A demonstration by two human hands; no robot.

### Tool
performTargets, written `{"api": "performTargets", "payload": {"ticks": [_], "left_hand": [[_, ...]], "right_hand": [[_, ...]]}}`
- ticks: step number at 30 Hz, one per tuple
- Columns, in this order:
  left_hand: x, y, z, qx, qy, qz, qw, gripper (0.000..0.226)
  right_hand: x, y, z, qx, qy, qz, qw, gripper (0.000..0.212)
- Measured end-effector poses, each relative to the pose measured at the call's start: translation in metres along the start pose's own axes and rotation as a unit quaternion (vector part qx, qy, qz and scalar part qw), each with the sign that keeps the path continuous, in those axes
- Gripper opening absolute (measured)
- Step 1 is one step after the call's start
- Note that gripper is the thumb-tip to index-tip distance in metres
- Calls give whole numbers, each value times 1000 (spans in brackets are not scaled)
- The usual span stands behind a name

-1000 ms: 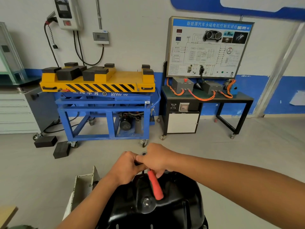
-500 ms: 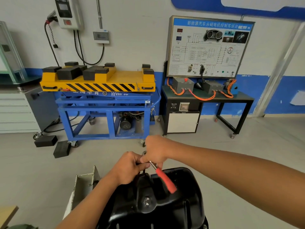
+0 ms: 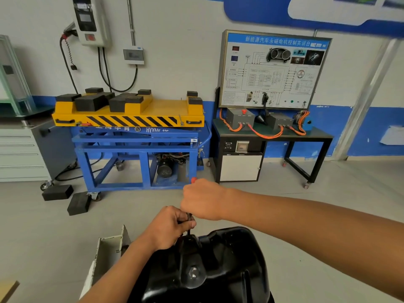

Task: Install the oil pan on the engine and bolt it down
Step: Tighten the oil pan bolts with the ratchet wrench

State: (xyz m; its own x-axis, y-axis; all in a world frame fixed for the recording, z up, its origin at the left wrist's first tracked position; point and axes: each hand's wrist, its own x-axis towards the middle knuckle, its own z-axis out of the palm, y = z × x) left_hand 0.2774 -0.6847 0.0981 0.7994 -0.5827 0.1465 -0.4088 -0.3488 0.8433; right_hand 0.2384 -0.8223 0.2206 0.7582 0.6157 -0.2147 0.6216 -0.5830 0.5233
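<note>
Grey workshop floor [image 3: 43,237], blue-striped wall [image 3: 175,40], yellow lift cart [image 3: 131,119], oil pan [image 3: 229,259]

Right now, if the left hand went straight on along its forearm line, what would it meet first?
The right hand, just ahead, gripping the red-handled wrench; depth gap unclear.

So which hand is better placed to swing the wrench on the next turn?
Probably the right hand: it grips the wrench's red handle. The left hand pinches the shaft at the far edge of the oil pan, steadying it.
</note>
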Motion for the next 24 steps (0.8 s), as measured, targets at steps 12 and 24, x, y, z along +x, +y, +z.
{"api": "performTargets", "payload": {"ticks": [12, 24], "left_hand": [[1, 5, 2, 10, -20, 8, 1000, 34], [-1, 7, -3, 61, 9, -2, 998, 53]], "right_hand": [[-2, -8, 9, 177, -30, 137, 974, 39], [10, -18, 9, 625, -38, 337, 703, 17]]}}
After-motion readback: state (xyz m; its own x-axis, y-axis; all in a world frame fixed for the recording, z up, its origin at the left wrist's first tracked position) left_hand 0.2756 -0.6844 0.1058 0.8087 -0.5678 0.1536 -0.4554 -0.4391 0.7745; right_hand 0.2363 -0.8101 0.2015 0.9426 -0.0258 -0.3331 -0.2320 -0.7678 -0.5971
